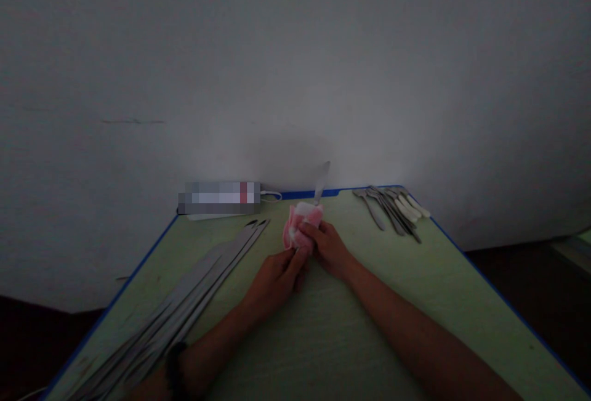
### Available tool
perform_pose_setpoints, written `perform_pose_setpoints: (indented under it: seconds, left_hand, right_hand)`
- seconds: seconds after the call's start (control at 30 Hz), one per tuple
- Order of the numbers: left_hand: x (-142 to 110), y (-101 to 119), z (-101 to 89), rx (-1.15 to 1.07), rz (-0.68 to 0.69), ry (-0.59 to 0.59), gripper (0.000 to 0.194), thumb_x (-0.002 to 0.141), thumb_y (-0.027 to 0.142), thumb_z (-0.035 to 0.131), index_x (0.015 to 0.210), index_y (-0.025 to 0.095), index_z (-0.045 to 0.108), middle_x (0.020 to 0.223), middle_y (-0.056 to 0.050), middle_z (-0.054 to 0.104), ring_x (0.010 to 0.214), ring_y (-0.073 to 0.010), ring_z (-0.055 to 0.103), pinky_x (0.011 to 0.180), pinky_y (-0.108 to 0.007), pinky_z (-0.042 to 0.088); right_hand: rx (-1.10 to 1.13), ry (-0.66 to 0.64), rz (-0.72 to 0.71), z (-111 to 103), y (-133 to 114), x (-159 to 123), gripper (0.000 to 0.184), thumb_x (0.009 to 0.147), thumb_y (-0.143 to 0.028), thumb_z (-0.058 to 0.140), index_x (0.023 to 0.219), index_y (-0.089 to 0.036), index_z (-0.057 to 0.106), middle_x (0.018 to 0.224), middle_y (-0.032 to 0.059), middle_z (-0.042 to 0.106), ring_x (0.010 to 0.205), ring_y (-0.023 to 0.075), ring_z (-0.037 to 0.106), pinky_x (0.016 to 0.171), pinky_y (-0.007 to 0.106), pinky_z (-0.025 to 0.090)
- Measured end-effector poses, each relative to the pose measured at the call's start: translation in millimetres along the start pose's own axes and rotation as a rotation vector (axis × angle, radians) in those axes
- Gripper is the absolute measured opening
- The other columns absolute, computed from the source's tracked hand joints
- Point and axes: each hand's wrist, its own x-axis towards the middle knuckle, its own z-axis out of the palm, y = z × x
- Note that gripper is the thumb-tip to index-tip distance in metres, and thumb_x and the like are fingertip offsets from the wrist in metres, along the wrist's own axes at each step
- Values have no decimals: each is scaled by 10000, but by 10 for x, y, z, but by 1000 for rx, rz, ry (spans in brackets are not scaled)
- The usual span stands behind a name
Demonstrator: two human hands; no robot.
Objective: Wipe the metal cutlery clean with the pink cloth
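Note:
A pink and white cloth (299, 219) is bunched in front of me above the table. From its top a knife's pale blade (322, 183) sticks up, tilted a little to the right. My right hand (329, 246) is closed on the cloth, thumb pressed over its front. Just below and to the left, my left hand (284, 273) is closed at the cloth's lower end, where the knife's lower part is hidden. Which of the two the left fingers grip, I cannot tell.
Several pieces of metal cutlery (392, 210), some with white handles (409, 209), lie at the back right. Long grey strips (184, 293) stretch along the left side. A blurred-out box-like object (219, 198) with a white cable (272, 193) stands by the wall. Blue edging borders the green table (369, 339).

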Motion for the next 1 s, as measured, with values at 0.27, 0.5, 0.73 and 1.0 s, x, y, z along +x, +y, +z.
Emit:
perform_pose_setpoints:
  seconds: [0.27,0.5,0.73,1.0]
  left_hand:
    - [-4,30,-8,2,6,4,452,873,483,306,630,164,515,476,39,490,475,-111,489,524,-212,366]
    - [-6,31,-4,21,14,6,449,873,476,302,627,167,516,477,38,500,476,-114,488,524,-213,367]
    - [9,29,-25,135,37,-24,463,878,439,292,552,166,474,474,28,495,476,-108,486,511,-206,352]
    - [-127,71,-31,275,220,-254,397,894,373,291,660,169,538,566,25,527,513,-99,480,547,-203,358]
  right_hand:
    - [32,0,9,19,-9,6,281,647,-390,638,733,-125,610,647,6,570,568,95,480,530,218,370]
    - [13,17,20,8,-20,-1,314,642,-407,639,750,-112,627,658,22,593,577,103,496,536,221,382]
    - [147,10,27,45,-50,-10,284,656,-380,647,773,-120,644,659,20,623,600,111,537,568,221,412]
    - [395,314,-93,-247,-259,233,222,691,-346,634,824,-168,629,790,9,661,728,113,602,688,232,480]
